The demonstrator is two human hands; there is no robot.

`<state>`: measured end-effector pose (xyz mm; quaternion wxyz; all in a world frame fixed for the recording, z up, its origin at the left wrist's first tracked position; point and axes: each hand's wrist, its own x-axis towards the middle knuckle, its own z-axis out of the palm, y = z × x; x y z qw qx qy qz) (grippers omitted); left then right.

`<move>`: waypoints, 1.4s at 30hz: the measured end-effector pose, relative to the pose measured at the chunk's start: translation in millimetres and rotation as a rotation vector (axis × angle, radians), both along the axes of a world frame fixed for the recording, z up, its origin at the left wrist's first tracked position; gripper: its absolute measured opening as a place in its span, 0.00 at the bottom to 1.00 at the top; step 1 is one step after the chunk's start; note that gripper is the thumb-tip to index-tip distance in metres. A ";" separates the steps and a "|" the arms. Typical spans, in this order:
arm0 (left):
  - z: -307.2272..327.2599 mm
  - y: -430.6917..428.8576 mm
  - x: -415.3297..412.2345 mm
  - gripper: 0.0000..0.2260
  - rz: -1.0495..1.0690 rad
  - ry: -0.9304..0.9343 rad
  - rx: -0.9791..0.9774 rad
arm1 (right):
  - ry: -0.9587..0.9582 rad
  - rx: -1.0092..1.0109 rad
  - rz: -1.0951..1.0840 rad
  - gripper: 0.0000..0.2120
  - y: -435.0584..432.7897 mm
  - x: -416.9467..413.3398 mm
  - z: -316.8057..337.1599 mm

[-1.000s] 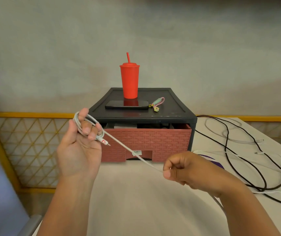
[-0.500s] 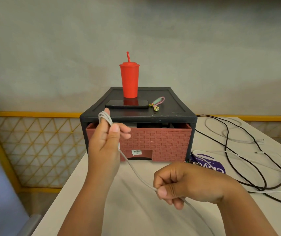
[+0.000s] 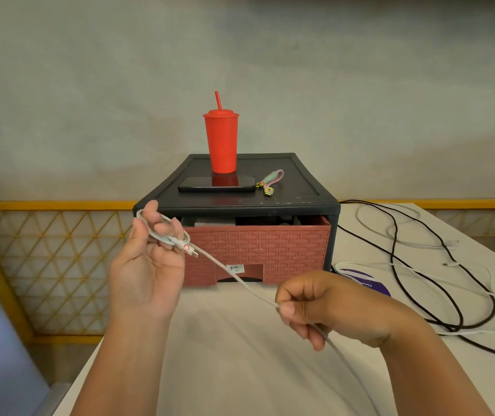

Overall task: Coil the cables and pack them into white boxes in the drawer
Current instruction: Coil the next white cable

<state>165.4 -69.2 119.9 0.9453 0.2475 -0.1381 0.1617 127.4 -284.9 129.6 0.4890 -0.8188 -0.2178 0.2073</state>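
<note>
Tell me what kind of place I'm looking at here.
Probably a home or small workroom, not a factory: a white table against a plain wall carries a small plastic drawer unit, with a red tumbler and a phone on top and loose cables lying beside it.

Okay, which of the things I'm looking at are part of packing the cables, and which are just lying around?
Part of the job:
- white cable, coiled on the left hand, fed by the right hand
- black cable and loose white cables on the table
- drawer

Just lying about:
- red cup
- phone
- keyring
- purple disc
</note>
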 end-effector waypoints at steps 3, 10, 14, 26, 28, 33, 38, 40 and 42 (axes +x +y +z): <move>0.7 -2.0 -2.4 0.11 0.013 -0.020 0.064 | -0.005 0.048 0.015 0.18 -0.4 -0.1 0.1; -6.4 -22.8 -4.0 0.16 0.421 -0.108 0.729 | 0.050 0.184 0.147 0.12 2.8 -0.5 -1.1; -16.1 -26.2 -5.2 0.18 0.569 -0.263 1.219 | 0.065 0.316 0.133 0.13 -0.3 0.9 0.8; -10.1 -43.1 -18.4 0.16 -0.069 -0.115 1.190 | -0.096 0.581 -0.479 0.17 4.6 13.7 -3.1; -7.0 -48.1 -21.6 0.15 -0.253 -0.055 1.003 | -0.144 0.559 -0.447 0.14 8.3 11.1 -1.4; -4.1 -64.3 -28.8 0.17 -0.504 0.038 0.555 | -0.252 0.514 -0.356 0.18 20.3 -1.1 3.3; -1.6 -67.1 -26.6 0.19 -0.499 0.089 0.520 | -0.435 0.543 -0.355 0.20 24.2 3.9 -3.1; -1.3 -68.9 -27.8 0.16 -0.492 0.141 0.515 | -0.522 0.540 -0.534 0.14 26.3 6.8 -6.5; 0.1 -71.8 -30.6 0.14 -0.522 0.151 0.486 | -0.639 0.536 -0.680 0.11 29.1 6.6 -7.9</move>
